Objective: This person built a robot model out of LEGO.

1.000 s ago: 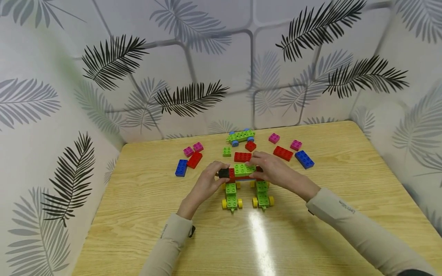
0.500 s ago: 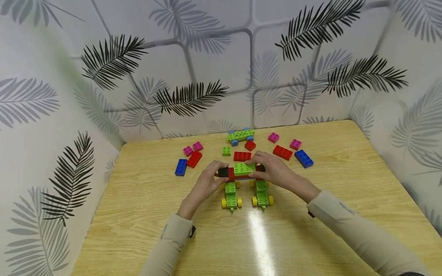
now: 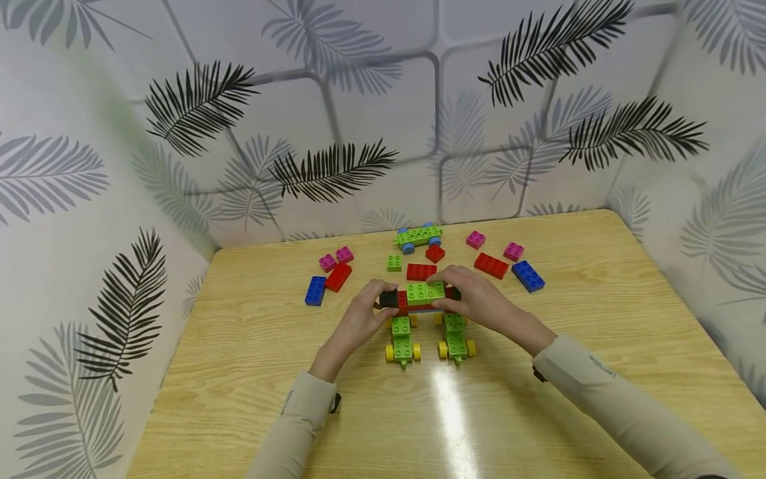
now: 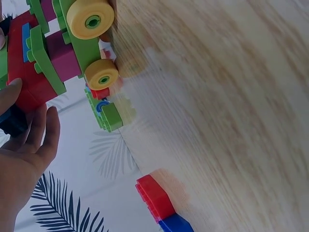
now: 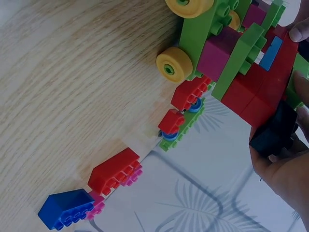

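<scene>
A toy-brick build stands on two wheeled green bases (image 3: 402, 346) with yellow wheels. In the left wrist view, a purple brick (image 4: 63, 55) sits on a base, under a green brick and red bricks (image 4: 36, 92). Two light green bricks (image 3: 416, 293) lie side by side on top. My left hand (image 3: 357, 318) grips the left end, thumb and fingers around the black brick (image 3: 388, 299) and adjoining red brick. My right hand (image 3: 481, 299) pinches the right green brick; another black brick (image 5: 273, 130) at that end is partly covered by it.
Behind the build lie red bricks (image 3: 421, 271), a small green brick (image 3: 393, 263) and a green car base (image 3: 419, 235) with blue wheels. Blue, red and pink bricks lie to the left (image 3: 315, 291) and right (image 3: 528, 275). A patterned wall borders the table's back edge.
</scene>
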A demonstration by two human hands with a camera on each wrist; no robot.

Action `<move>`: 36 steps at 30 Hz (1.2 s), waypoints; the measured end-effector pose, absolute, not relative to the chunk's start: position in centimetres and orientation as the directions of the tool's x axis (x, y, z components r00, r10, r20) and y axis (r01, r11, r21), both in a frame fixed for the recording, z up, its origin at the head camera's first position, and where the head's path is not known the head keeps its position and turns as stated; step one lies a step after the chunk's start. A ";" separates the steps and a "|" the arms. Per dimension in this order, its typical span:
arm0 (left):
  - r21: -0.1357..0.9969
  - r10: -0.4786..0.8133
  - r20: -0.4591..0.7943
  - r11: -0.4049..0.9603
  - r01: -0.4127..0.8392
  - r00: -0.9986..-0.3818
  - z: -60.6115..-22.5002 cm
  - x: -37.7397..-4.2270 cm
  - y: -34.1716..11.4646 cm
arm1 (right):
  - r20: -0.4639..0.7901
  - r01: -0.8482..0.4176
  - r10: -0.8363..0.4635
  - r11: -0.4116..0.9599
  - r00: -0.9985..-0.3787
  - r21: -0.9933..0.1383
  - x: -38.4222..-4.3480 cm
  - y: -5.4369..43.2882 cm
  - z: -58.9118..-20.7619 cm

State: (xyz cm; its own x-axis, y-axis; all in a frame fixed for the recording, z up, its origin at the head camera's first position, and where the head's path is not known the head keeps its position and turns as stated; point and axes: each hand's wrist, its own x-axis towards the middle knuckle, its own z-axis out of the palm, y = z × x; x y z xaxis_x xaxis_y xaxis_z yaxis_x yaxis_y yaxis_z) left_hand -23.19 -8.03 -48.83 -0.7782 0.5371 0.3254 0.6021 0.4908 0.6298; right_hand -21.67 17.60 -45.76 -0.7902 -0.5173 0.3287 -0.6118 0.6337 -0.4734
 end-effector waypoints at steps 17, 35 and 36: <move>0.679 0.523 0.289 0.478 0.557 -0.802 -49.0 -23.2 -8.0 | 0.342 -0.239 -0.052 0.813 -0.938 -0.531 -23.0 27.9 -49.6; 0.720 0.482 0.236 0.497 0.485 -0.844 -48.6 -23.6 -6.9 | 0.151 0.011 0.087 0.897 -0.985 -0.441 -23.1 30.6 -52.5; 0.714 0.481 0.233 0.505 0.485 -0.845 -48.5 -23.7 -6.8 | 0.146 0.017 0.091 0.895 -0.985 -0.446 -23.1 30.6 -52.4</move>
